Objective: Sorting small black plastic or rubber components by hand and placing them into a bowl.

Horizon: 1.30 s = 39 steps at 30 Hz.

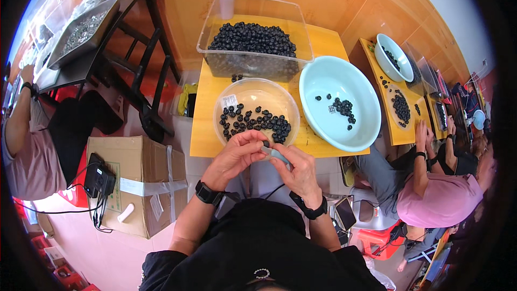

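Over the near edge of the clear round tub [218, 129], my left hand [234, 156] pinches a small black round part [266, 144] between thumb and fingertips. My right hand [300, 171] is closed round a small light-blue-handled tool [279, 156], its pale end close to that part. I cannot make out the tool's exact kind. Loose black round parts [253, 121] lie in the tub below my hands. To its right stands a light-blue basin [318, 124] with a cluster of similar black parts [343, 109].
A clear rectangular bin [256, 67] heaped with black parts stands behind the tub on the yellow table [202, 134]. A pink bottle [226, 0] is behind it. A cardboard box [156, 167] sits at left. Other people work at tables on both sides.
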Motion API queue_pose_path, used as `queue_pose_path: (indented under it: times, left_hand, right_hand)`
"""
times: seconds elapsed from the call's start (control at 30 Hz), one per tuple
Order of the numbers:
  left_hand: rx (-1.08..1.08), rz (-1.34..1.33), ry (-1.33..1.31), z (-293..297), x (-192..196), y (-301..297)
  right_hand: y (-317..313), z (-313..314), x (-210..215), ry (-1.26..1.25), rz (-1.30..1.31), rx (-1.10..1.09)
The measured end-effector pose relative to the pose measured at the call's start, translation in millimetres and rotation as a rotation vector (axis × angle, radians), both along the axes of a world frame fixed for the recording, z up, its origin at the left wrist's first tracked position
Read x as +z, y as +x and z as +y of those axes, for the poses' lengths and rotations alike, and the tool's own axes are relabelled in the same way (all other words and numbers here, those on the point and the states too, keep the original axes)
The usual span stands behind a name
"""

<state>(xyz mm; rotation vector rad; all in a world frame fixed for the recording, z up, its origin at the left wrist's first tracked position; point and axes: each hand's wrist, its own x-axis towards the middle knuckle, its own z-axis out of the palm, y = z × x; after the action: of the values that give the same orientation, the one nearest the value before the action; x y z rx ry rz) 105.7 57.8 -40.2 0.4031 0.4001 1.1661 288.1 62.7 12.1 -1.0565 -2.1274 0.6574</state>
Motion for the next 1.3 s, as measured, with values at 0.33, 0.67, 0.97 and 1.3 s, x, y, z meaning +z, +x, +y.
queue_pose_path:
  times: [0.33, 0.67, 0.97, 1.3]
  left_hand:
    - [0.002, 0.005, -0.004, -1, -3, -1]
    - [0.022, 0.019, -0.001, 0, 0, -4]
    - [0.061, 0.077, -0.022, 0, -6, -10]
    - [-0.035, 0.016, 0.032, -9, 8, -13]
  right_hand:
    - [0, 2, -1, 0.026, -0.010, 0.000]
    - [-1, 7, -11, 0.007, 0.073, 0.014]
    - [-7, 8, -20, -0.027, 0.096, -0.009]
    - [20, 24, -39, -0.052, 0.042, -0.221]
